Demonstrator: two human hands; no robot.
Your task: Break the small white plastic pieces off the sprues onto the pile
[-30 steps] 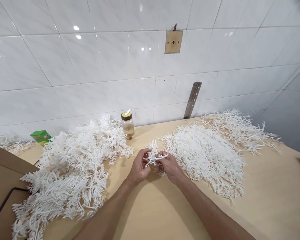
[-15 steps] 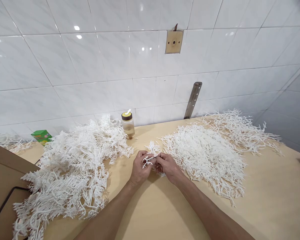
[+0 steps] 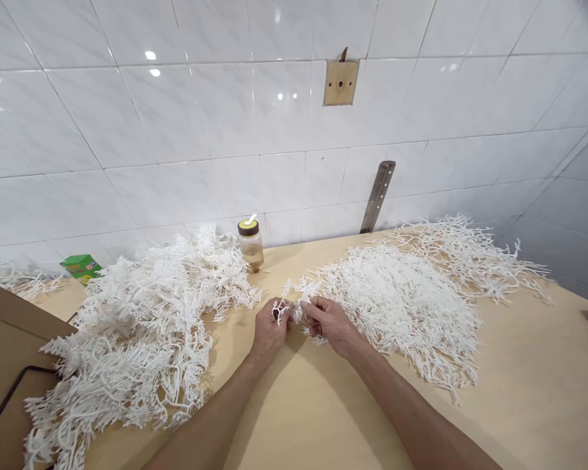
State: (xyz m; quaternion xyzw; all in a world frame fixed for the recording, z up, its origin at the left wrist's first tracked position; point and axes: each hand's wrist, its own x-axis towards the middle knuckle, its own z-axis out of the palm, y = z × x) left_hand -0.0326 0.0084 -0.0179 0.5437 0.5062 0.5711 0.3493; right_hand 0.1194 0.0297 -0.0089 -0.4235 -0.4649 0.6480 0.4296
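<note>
My left hand [image 3: 270,324] is closed on a small white branched sprig [image 3: 280,311] whose forked tips stick up past the fingers. Close beside it, my right hand [image 3: 327,320] pinches at a white frilly branched piece [image 3: 301,308], thumb and index finger together. The tips of both hands are a short gap apart, low over the table. To the left lies a big heap of bushy white branched pieces [image 3: 151,320]. A flatter pile of finer white sprigs [image 3: 402,294] spreads just to the right of my right hand.
A clear jar with a dark and yellow lid [image 3: 251,245] stands behind my hands. A green box [image 3: 81,267] and a cardboard box [image 3: 10,352] are at the left. More loose white branches [image 3: 470,254] lie at the back right of the wooden table [image 3: 534,385], against the tiled wall.
My hands have moved slightly apart, the left one going a little left with its sprig. The sprig now stands more upright. The piles and jar have not moved.
</note>
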